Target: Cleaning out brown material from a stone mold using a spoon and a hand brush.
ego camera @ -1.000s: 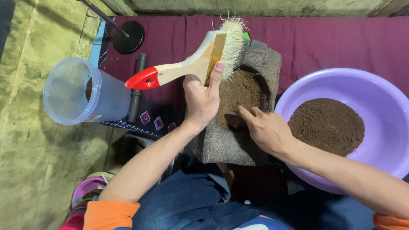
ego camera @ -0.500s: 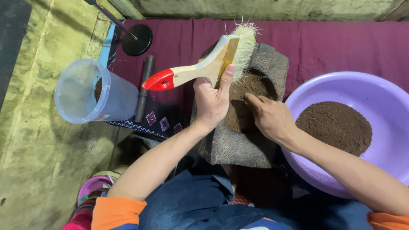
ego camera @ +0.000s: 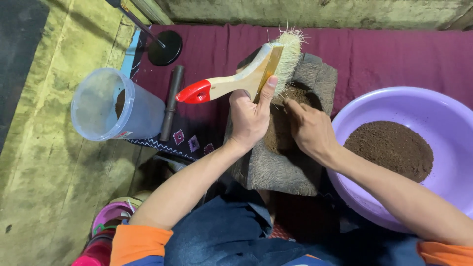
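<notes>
Two hands work mid-frame over a maroon cloth: left hand grips a brush, right hand presses loosely curled fingers on brown powder; mossy floor lies left.

floor: worn yellow-green surface, left side of the frame, dark strip at far left
cloth: maroon, spread across the top and middle
patterned mat: dark, small pink motifs, centre left, on the floor edge
stone slab: grey, centre, on the cloth
basin: lilac, right, holds brown powder
jug: clear plastic, left
dark rod: beside the jug
round black base: upper left
</notes>
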